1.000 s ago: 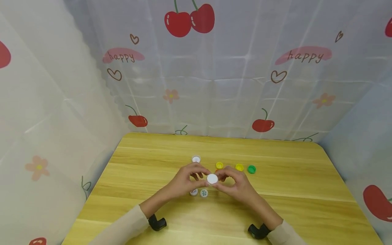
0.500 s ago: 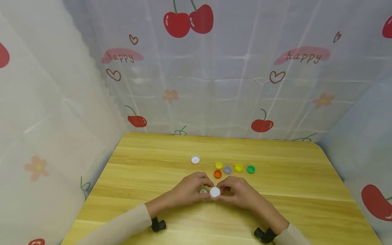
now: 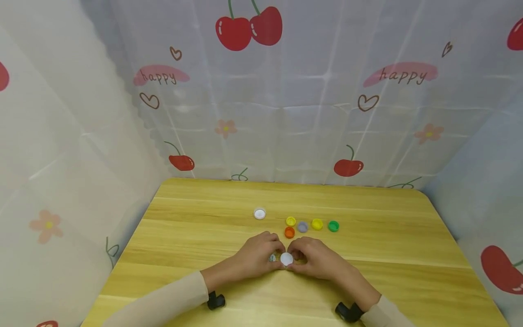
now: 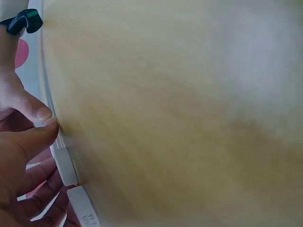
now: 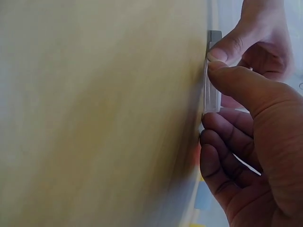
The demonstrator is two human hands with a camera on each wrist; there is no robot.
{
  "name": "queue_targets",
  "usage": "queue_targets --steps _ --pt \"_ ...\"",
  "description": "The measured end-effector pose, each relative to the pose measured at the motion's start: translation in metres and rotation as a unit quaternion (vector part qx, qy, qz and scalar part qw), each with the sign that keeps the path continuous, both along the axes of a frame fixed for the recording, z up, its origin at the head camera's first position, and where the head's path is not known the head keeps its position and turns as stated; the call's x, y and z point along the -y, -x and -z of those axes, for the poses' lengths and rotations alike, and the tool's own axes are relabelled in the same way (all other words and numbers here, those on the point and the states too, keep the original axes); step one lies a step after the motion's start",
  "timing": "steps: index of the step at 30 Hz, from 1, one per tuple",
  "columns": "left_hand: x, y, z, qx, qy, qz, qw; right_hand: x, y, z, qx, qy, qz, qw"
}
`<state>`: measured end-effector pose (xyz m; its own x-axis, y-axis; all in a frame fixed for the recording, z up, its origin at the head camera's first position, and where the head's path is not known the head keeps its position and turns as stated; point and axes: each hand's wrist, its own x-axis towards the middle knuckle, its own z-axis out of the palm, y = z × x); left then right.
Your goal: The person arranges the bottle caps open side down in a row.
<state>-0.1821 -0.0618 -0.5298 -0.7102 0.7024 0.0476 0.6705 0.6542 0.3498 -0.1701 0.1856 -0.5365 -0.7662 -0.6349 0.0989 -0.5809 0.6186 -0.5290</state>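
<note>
Wood-grain tabletop (image 3: 212, 195): yellow, far corners rounded, before you.
Pale curtain (image 3: 282, 122): faces you, flanks you both sides.
Cherry pair (image 3: 247, 30): red, printed high ahead of you.

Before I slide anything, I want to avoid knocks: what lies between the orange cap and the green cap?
In the head view: a lavender cap, then, nearer the green cap, a yellow cap.

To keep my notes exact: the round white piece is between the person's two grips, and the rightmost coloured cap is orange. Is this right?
Only the colour is wrong: the head view shows the rightmost coloured cap is green. The round white piece is indeed between the left grip and right grip.
</note>
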Motion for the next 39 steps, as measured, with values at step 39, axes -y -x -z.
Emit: queue_targets --steps 39 --pt "-0.017 0.072 0.004 0.113 -0.094 -0.045 0.9881 0.013 0.029 0.007 0.068 0.082 0.221 0.9695"
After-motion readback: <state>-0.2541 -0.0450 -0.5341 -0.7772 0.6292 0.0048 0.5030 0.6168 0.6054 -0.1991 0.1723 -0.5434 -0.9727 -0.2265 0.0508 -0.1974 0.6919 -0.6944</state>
